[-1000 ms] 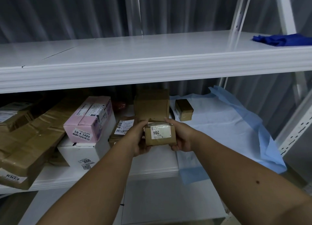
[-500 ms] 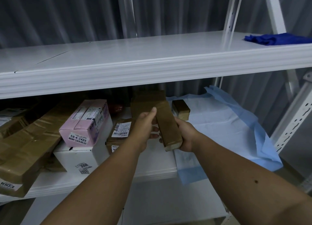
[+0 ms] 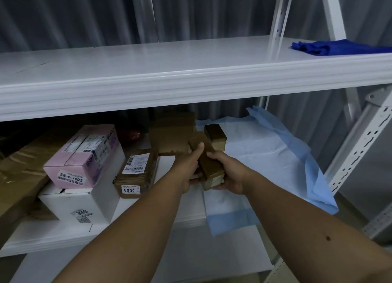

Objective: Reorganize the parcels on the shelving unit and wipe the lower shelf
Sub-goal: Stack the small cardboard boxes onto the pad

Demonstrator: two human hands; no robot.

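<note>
Both my hands hold a small brown cardboard parcel (image 3: 209, 161) in front of the lower shelf (image 3: 148, 225). My left hand (image 3: 188, 168) grips its left side and my right hand (image 3: 228, 172) grips its right side and near end. The parcel is turned so its long brown face points up. A blue cloth (image 3: 339, 47) lies on the upper shelf (image 3: 169, 70) at the far right. A light blue sheet (image 3: 275, 161) covers the right part of the lower shelf and hangs over its front edge.
On the lower shelf sit a pink box (image 3: 84, 155) on a white box (image 3: 84, 200), a brown labelled parcel (image 3: 137, 172), a cardboard box (image 3: 171, 134) at the back, a small brown box (image 3: 215, 136), and large taped cartons (image 3: 19, 176) at the left. A perforated upright (image 3: 360, 146) stands at the right.
The parcel has been rotated in my hands: its labelled end faced me a second ago, and now its plain long side faces up. My hands have shifted slightly farther in toward the shelf.
</note>
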